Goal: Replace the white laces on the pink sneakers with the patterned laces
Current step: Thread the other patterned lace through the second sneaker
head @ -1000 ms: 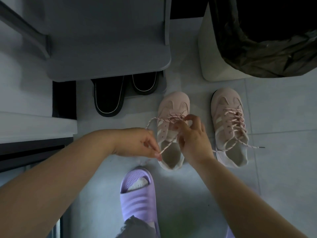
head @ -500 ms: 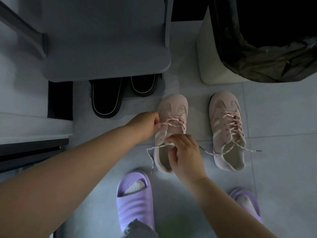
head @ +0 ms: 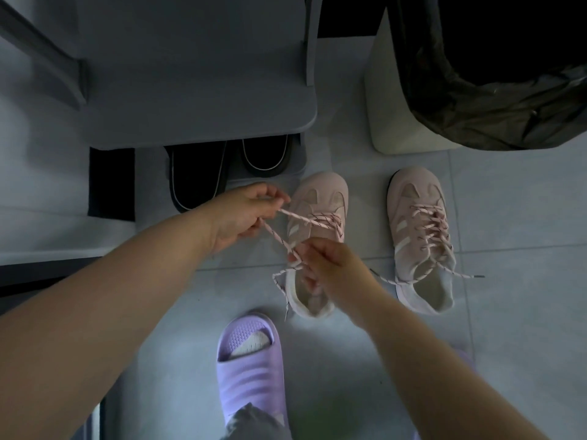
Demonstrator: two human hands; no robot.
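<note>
- I see both pink sneakers standing on the tiled floor (head: pixel 524 328), toes pointing away from me, side by side but apart.
- The first sneaker (head: pixel 320 195) sits directly under my hands; the second sneaker (head: pixel 419 249) stands to its right.
- The patterned lace (head: pixel 313 220) is threaded through the front eyelets of the first sneaker only.
- My left hand (head: pixel 244 214) hovers left of the toe. Its fingers are curled and pinch a strand of that lace, which runs taut to the eyelets.
- A further strand runs from the left hand down to my right hand (head: pixel 330 265).
- The right hand is over the shoe opening, fingers curled and grasping the lace; a loose end trails onto the floor beside the heel.
- The second sneaker carries a fully threaded lace (head: pixel 428 230), untied, with both ends lying on the floor.
- A purple slipper (head: pixel 251 369) is nearest to me; black slippers (head: pixel 197 176) sit under a grey chair (head: pixel 190 74).
- A bin (head: pixel 390 115) with a black liner (head: pixel 476 90) stands beyond the second sneaker.
</note>
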